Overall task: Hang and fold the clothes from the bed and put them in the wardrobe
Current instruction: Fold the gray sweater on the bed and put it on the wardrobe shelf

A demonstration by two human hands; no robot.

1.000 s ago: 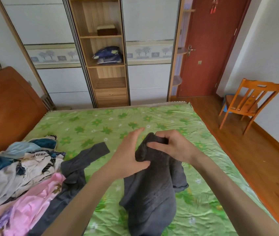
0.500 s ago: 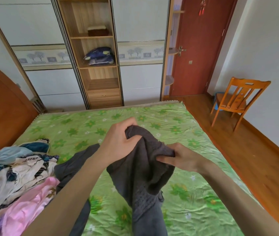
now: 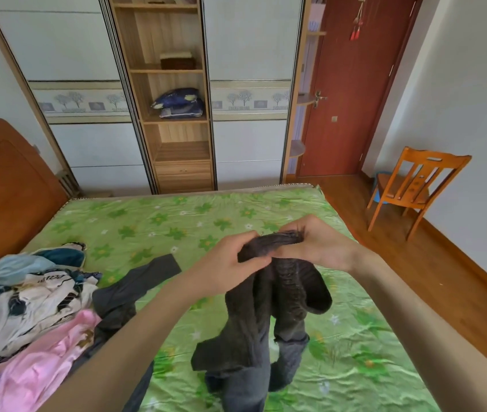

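Note:
A dark grey knitted garment [image 3: 266,322] hangs bunched above the bed [image 3: 159,224], which has a green flowered sheet. My left hand [image 3: 224,269] grips its top edge from the left, and my right hand [image 3: 316,245] pinches the same edge from the right. The garment's lower part droops onto the sheet. A pile of clothes [image 3: 28,298] in white, blue and pink lies at the bed's left side, with another dark grey piece [image 3: 129,289] spread beside it. The wardrobe [image 3: 174,96] stands beyond the bed, its middle shelves open.
Folded blue bedding [image 3: 178,103] and a brown box [image 3: 177,60] sit on the wardrobe shelves. A wooden headboard [image 3: 4,185] is at left. A wooden chair [image 3: 414,185] stands by the right wall near a red door [image 3: 352,84]. Wood floor runs along the bed's right side.
Both hands have shifted to the right and come together on the garment's top edge. The right hand rose from lower on the cloth to the top. The view has tilted up a little.

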